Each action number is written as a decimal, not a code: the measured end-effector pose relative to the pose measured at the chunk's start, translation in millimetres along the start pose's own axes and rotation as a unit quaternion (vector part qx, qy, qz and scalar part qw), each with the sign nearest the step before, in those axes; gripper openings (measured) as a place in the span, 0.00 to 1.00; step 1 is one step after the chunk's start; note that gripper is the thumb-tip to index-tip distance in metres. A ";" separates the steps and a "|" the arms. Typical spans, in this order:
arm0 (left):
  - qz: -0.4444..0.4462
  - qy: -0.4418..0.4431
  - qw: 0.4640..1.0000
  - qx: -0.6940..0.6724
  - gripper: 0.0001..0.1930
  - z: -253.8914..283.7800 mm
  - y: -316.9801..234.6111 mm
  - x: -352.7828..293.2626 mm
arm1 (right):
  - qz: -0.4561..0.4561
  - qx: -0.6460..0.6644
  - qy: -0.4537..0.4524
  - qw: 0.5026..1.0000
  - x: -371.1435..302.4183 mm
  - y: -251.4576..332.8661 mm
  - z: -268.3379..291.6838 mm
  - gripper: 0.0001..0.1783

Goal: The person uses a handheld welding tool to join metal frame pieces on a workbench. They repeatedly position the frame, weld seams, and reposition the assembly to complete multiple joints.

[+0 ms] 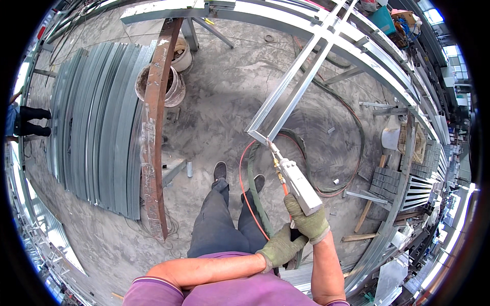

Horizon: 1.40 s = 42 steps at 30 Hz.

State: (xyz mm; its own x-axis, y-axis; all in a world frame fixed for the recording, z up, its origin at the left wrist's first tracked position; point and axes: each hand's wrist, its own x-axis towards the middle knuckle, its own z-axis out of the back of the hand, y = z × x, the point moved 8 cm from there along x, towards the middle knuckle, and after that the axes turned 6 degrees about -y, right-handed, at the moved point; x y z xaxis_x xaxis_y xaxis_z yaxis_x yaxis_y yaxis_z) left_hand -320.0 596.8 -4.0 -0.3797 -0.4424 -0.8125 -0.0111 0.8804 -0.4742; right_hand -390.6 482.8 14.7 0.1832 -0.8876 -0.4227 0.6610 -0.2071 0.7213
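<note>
My gloved right hand (309, 222) is closed around the rear of a white welding gun (300, 184). Below it, my gloved left hand (282, 247) is closed at the gun's dark lower end, next to the cable; its exact grip is partly hidden. The gun's thin nozzle points away from me and reaches the near corner of a narrow metal frame (261, 133); I cannot tell whether it touches. An orange hose and a green-sheathed cable (256, 201) run from the gun area down and across the floor.
A rusty beam (154, 132) stands left of my legs, with grey metal profiles (97, 127) stacked beyond it. Dirty buckets (176, 89) sit behind the beam. Looped hoses lie on the floor. Stacked tube pieces (386, 181) are at right. Another person's legs (34, 121) show far left.
</note>
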 end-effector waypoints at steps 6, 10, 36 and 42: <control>0.001 0.005 1.000 0.001 0.33 -0.1 -1.2 1.0 | 0.021 -0.011 -0.021 0.999 1.2 8.2 2.1 0.22; -0.004 0.008 1.000 0.009 0.34 0.8 -4.3 0.6 | 0.018 -0.011 -0.013 1.000 1.9 5.4 1.2 0.22; -0.006 0.013 1.000 -0.001 0.33 -2.7 0.1 1.3 | 0.049 -0.017 -0.051 0.997 2.2 19.0 5.8 0.14; -0.011 -0.003 1.000 0.008 0.34 -1.0 6.8 4.3 | 0.046 -0.030 -0.024 0.998 1.3 13.0 1.6 0.18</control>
State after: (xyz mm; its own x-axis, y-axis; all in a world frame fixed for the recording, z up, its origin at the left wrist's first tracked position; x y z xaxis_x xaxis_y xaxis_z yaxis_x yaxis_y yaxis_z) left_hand -322.6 601.1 -10.4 -0.3735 -0.4620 -0.8044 -0.0039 0.8679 -0.4967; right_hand -382.9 478.3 24.4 0.2105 -0.9205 -0.3291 0.6861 -0.1008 0.7205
